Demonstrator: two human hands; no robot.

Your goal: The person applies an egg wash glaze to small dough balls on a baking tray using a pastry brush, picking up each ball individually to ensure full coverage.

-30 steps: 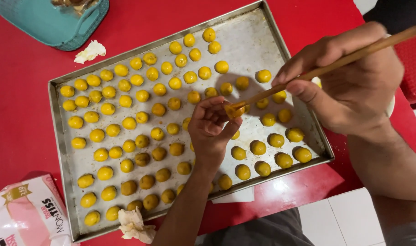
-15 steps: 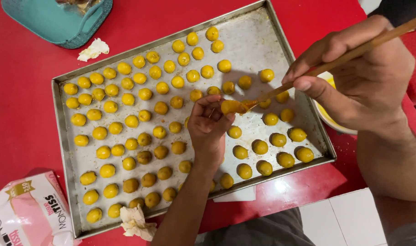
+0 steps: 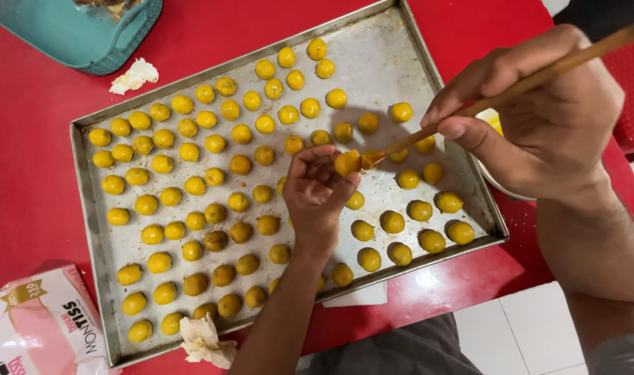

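Observation:
A metal baking tray (image 3: 393,59) lies on a red table and carries several rows of small yellow dough balls (image 3: 192,187). My left hand (image 3: 315,198) hovers over the tray's middle and pinches one yellow dough ball (image 3: 347,162) at its fingertips. My right hand (image 3: 539,118) grips a thin wooden brush (image 3: 539,76); its yellow-coated tip touches the held ball. The balls at the tray's lower right (image 3: 431,240) look darker and glossier than those at the left.
A teal plastic container (image 3: 81,35) stands at the top left with a crumpled tissue (image 3: 133,75) beside it. A pink tissue pack (image 3: 39,330) lies at the bottom left, another crumpled tissue (image 3: 206,342) on the tray's near rim. A white bowl (image 3: 494,180) peeks from under my right hand.
The view has shifted slightly. My left hand has turned the ball a little while the brush tip stays against it.

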